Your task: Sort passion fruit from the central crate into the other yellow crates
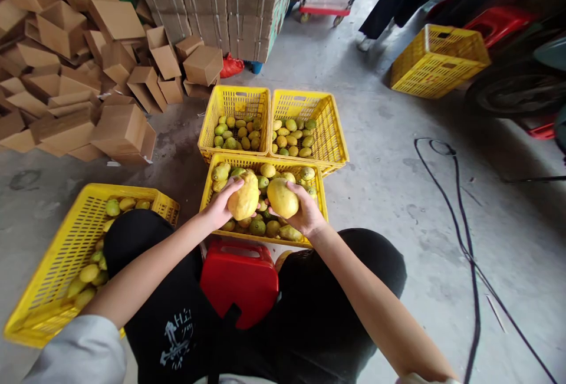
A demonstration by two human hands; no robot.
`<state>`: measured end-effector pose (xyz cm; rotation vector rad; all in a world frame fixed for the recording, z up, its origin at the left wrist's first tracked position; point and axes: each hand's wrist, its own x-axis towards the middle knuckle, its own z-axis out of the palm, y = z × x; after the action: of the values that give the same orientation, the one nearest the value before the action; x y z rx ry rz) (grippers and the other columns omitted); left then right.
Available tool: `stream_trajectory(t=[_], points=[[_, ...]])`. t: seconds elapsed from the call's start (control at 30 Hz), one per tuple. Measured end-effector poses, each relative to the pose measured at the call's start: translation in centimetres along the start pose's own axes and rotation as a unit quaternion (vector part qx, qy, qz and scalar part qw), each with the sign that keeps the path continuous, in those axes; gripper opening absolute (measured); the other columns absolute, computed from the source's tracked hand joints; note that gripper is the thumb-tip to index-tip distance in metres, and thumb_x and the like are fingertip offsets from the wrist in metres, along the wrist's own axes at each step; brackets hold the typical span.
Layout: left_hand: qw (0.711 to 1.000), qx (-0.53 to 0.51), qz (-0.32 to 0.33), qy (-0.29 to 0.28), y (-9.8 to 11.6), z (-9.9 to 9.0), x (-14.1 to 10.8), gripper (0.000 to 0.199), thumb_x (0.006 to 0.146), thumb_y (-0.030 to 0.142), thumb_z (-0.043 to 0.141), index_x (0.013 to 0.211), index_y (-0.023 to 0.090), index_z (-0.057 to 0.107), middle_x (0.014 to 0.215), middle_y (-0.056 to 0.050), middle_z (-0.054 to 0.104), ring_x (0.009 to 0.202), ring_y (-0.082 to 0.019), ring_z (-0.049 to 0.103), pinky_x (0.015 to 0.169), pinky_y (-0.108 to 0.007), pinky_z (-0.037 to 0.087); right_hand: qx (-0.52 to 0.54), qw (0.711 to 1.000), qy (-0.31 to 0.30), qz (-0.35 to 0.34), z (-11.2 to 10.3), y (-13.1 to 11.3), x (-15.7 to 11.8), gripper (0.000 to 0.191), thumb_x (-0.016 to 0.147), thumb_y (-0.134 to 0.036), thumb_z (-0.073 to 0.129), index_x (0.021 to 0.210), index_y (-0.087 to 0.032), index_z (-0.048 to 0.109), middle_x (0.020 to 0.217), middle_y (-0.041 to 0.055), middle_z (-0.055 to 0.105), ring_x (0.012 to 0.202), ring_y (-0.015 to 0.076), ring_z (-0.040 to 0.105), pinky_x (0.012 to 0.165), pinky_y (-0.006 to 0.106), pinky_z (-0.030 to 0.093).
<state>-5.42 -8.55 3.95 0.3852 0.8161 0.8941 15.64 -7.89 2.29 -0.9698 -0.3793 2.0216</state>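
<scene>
Over the near yellow crate (322, 195), my left hand (217, 207) is closed round a large, bumpy yellow fruit. My right hand (308, 210) grips a smoother, rounder yellow fruit (282, 198) beside it. A narrow gap separates the two fruits. Green and yellow fruits (257, 227) fill the crate underneath, partly covered by my hands. Behind it, a back left crate (234, 96) and a back right crate (333, 130) hold more such fruits, mostly green-yellow.
A red stool (239, 284) stands between my knees. Left is another yellow crate (57, 254) with fruits. Cardboard boxes (119, 127) pile up at the back left. Black cable (464, 225) lies on the right floor. Farther back are a yellow crate (411, 68), a trolley (325, 11) and a person's legs (389, 3).
</scene>
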Motion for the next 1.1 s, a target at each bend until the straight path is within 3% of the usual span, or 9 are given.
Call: stream_trajectory(t=[0.17, 0.43, 0.53, 0.73, 0.87, 1.1], points=[[0.998, -0.004, 0.049, 0.024, -0.05, 0.8, -0.48, 0.058, 0.079, 0.022, 0.072, 0.133, 0.032, 0.055, 0.124, -0.005, 0.064, 0.099, -0.024, 0.07, 0.082, -0.043, 0.062, 0.001, 1.0, 0.016, -0.005, 0.21, 0.09, 0.0, 0.036, 0.072, -0.039, 0.076, 0.101, -0.024, 0.061, 0.082, 0.0059, 0.076, 0.085, 0.0307, 0.075, 0.059, 0.039, 0.066], [0.998, -0.053, 0.019, 0.025, 0.01, 0.46, -0.19, 0.032, 0.083, 0.028, 0.062, 0.114, 0.02, 0.062, 0.116, -0.008, 0.067, 0.112, -0.03, 0.064, 0.092, -0.048, 0.056, 0.034, 0.999, -0.008, -0.02, 0.68, -0.61, -0.5, 0.033, 0.074, -0.04, 0.058, 0.102, -0.024, 0.061, 0.097, 0.0089, 0.076, 0.105, 0.0365, 0.07, 0.075, 0.051, 0.064], [0.999, -0.032, 0.02, 0.035, -0.03, 0.29, -0.1, 0.03, 0.083, 0.025, 0.061, 0.113, 0.021, 0.059, 0.115, -0.007, 0.067, 0.109, -0.027, 0.065, 0.087, -0.044, 0.057, 0.036, 0.999, -0.013, -0.02, 0.81, -0.61, -0.52, 0.033, 0.072, -0.039, 0.06, 0.102, -0.024, 0.06, 0.097, 0.0089, 0.076, 0.102, 0.0359, 0.071, 0.074, 0.05, 0.064], [0.998, 0.012, 0.052, 0.018, -0.22, 0.78, -0.5, 0.032, 0.078, 0.027, 0.076, 0.106, 0.023, 0.06, 0.102, -0.001, 0.066, 0.091, -0.016, 0.066, 0.07, -0.024, 0.055, -0.001, 1.0, 0.018, -0.01, 0.29, 0.1, -0.3, 0.042, 0.068, -0.042, 0.079, 0.099, -0.024, 0.058, 0.081, 0.0068, 0.075, 0.085, 0.0328, 0.076, 0.064, 0.045, 0.067], [0.999, 0.008, 0.053, 0.007, -0.37, 1.03, -0.65, 0.034, 0.079, 0.027, 0.076, 0.11, 0.023, 0.064, 0.103, -0.001, 0.065, 0.09, -0.015, 0.065, 0.071, -0.022, 0.056, -0.001, 1.0, 0.03, -0.003, 0.01, 0.24, -0.07, 0.038, 0.07, -0.041, 0.076, 0.098, -0.023, 0.059, 0.076, 0.0052, 0.074, 0.082, 0.0317, 0.076, 0.06, 0.043, 0.067], [0.997, -0.008, 0.04, 0.06, -0.66, 0.43, -0.04, 0.033, 0.082, 0.032, 0.072, 0.114, 0.024, 0.065, 0.11, -0.002, 0.067, 0.096, -0.017, 0.067, 0.074, -0.025, 0.057, 0.011, 0.999, 0.046, 0.0, 0.19, 0.05, -0.12, 0.029, 0.075, -0.043, 0.07, 0.096, -0.024, 0.061, 0.083, 0.0051, 0.075, 0.088, 0.0307, 0.075, 0.067, 0.044, 0.066]])
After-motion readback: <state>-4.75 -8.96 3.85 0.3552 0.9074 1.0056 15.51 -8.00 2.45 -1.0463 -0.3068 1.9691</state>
